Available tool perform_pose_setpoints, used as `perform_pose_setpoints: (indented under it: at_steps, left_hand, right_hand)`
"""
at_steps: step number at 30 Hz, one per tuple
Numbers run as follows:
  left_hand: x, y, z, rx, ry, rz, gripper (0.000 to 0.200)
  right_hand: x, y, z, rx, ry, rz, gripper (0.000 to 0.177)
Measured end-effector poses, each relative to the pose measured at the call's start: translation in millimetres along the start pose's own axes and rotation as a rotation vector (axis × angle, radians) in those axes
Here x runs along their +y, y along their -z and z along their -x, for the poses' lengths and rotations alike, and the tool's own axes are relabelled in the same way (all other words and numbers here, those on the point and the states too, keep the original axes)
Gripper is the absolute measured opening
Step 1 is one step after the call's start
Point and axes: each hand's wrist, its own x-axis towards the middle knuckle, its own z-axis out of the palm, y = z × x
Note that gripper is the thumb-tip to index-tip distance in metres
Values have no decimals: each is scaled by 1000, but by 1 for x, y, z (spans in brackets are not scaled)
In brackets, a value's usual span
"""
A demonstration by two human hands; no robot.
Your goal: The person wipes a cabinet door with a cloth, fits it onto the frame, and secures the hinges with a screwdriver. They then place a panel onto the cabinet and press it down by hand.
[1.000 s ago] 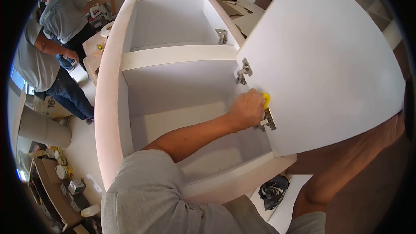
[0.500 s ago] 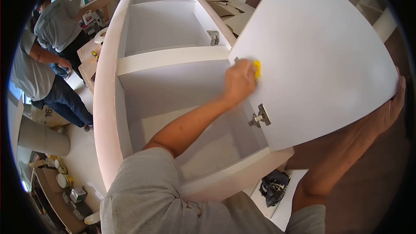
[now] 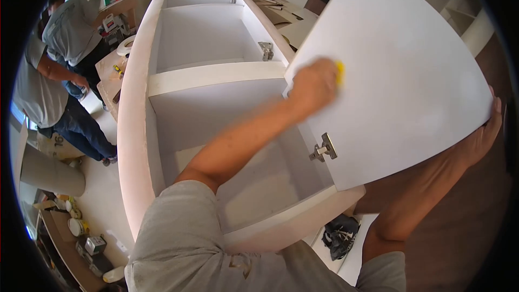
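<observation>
My left hand point(image 3: 316, 87) is closed around a small yellow object point(image 3: 340, 74), whose kind I cannot make out. It is blurred and close to the inner face of the white cabinet door point(image 3: 400, 81), near the hinge side. My right hand point(image 3: 493, 124) grips the door's curved outer edge. The door stands open, joined to the white cabinet point(image 3: 216, 84) by a metal hinge point(image 3: 324, 148). My left hand hides the area of the upper hinge. Beneath my left arm is an open compartment of the cabinet.
More compartments with metal hinges point(image 3: 265, 51) run away from me. Two people in grey shirts point(image 3: 75, 27) stand at the left near a workbench point(image 3: 111, 73). A box of cans point(image 3: 59, 243) lies lower left, and a black bag point(image 3: 340, 236) sits below the cabinet's near end.
My left hand has moved right and slightly up across the door with the yellow object. The door and my right hand have shifted slightly left in view.
</observation>
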Motion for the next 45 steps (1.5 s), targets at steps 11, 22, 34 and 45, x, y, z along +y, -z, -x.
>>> perform_pose_setpoints:
  at_steps: [11,22,34,45]
  left_hand:
    - [25,4,7,106,78,211,13]
    - [-2,-3,-3,87,209,116,13]
    - [-4,6,-62,142,156,77,12]
    - [42,-7,-156,87,68,15,8]
  right_hand:
    - [-11,-16,-1,193,-188,-96,26]
    - [-12,-2,-5,22,-216,-195,24]
    - [-24,-18,-4,227,-221,-144,22]
    - [-21,-24,-5,280,-200,-145,19]
